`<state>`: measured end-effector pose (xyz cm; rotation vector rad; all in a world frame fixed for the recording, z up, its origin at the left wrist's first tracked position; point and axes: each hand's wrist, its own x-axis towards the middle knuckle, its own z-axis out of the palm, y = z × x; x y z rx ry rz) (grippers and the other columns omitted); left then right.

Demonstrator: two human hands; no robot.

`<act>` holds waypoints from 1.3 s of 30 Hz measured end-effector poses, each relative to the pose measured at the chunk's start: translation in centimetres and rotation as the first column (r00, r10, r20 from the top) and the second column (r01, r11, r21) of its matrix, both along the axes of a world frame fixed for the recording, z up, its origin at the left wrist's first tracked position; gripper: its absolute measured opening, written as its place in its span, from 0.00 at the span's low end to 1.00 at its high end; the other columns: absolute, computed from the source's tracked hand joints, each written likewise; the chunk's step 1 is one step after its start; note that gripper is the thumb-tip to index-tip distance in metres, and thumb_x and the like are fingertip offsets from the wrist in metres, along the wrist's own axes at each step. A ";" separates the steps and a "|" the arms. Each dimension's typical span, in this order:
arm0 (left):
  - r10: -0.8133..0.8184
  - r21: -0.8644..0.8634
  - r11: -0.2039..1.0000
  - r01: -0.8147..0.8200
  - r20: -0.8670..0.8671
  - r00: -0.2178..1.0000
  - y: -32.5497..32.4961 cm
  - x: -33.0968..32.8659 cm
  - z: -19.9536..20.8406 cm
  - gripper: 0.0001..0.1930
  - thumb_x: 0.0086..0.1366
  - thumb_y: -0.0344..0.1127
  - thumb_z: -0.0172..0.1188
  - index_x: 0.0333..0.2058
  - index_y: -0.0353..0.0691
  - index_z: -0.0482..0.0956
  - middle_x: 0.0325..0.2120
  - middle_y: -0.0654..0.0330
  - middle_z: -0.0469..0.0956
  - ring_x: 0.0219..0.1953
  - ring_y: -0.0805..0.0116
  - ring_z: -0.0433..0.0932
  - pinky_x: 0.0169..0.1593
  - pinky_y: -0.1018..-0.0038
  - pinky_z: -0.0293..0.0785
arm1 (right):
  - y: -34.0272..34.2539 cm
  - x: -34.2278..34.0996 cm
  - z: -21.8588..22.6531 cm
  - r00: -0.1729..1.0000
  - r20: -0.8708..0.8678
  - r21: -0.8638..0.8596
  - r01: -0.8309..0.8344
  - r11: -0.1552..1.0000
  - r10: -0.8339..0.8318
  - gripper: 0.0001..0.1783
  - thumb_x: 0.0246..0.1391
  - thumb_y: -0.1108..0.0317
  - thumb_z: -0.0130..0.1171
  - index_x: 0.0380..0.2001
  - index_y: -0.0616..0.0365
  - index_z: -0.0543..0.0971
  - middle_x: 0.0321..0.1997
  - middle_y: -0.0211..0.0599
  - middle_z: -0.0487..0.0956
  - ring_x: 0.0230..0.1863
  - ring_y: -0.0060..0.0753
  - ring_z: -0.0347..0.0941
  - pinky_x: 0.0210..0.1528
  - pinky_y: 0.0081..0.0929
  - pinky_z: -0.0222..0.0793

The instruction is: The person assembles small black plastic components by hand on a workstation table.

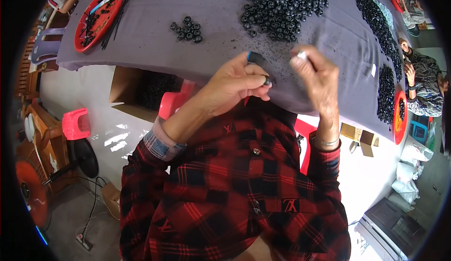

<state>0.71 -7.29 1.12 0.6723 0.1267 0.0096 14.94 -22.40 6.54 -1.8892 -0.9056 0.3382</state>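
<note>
Left hand pinches black bead near cloth's front edge, bare room leftward; right hand blurred, can't tell grip. Red tray, cardboard box hold black pieces.

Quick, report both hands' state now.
Left hand: closed, pinching a small dark piece at the fingertips.
Right hand: fingers curled, blurred; whether it holds anything cannot be told.

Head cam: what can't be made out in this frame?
All head view:
Right hand: motion blur; can't tell whether it holds anything.
Small dark piece in the left hand: partly covered by the grip, detail too small.
Cardboard box: upper part hidden by the tablecloth.
Orange fan: cut off by the fisheye rim.
</note>
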 end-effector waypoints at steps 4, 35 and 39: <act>-0.010 0.038 0.999 0.010 -0.007 1.000 0.2 -0.2 0.1 0.16 0.63 0.25 0.57 0.46 0.38 0.63 0.35 0.58 0.75 0.34 0.69 0.79 0.40 0.69 0.80 | 0.2 -2.5 0.6 0.961 0.059 -0.025 -0.270 0.963 0.271 0.15 0.44 0.71 0.70 0.37 0.62 0.80 0.28 0.28 0.75 0.29 0.18 0.67 0.31 0.17 0.62; 0.330 0.519 0.797 -0.309 0.053 0.942 3.2 0.2 2.0 0.09 0.61 0.30 0.63 0.39 0.40 0.73 0.27 0.66 0.77 0.28 0.82 0.72 0.29 0.83 0.67 | 5.6 -1.3 0.7 0.857 0.453 0.034 -0.294 0.955 0.247 0.10 0.38 0.76 0.64 0.29 0.60 0.79 0.22 0.38 0.74 0.22 0.34 0.72 0.26 0.28 0.66; 0.179 0.401 0.903 -0.153 -0.028 0.983 2.5 0.0 2.1 0.11 0.61 0.30 0.62 0.41 0.38 0.72 0.28 0.67 0.76 0.29 0.79 0.71 0.34 0.81 0.67 | 4.1 -2.0 0.7 0.893 0.363 0.007 -0.289 0.957 0.267 0.10 0.39 0.78 0.65 0.29 0.60 0.79 0.23 0.34 0.74 0.22 0.27 0.70 0.25 0.23 0.64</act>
